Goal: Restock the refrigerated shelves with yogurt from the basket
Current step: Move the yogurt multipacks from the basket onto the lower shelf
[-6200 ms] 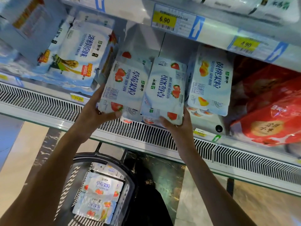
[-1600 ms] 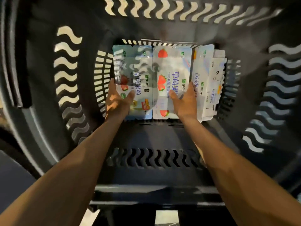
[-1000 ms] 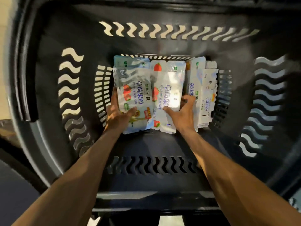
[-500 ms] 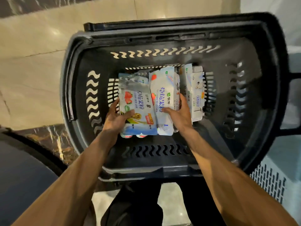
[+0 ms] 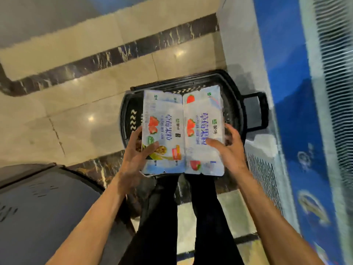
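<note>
both hands are gripping yogurt, left hand (image 5: 136, 150) holding one strawberry pack (image 5: 163, 131), right hand (image 5: 228, 148) the other pack (image 5: 203, 129), over the black basket (image 5: 236, 104)

Glossy beige floor (image 5: 76, 111) crossed by a dark marble band (image 5: 114, 56) — blue cabinet panel (image 5: 296, 111) at right.

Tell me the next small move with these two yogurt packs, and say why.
The left hand grips the left pack, the right hand the right pack, side by side above the basket. Probably next: swing them right and up toward the refrigerated case.
</note>
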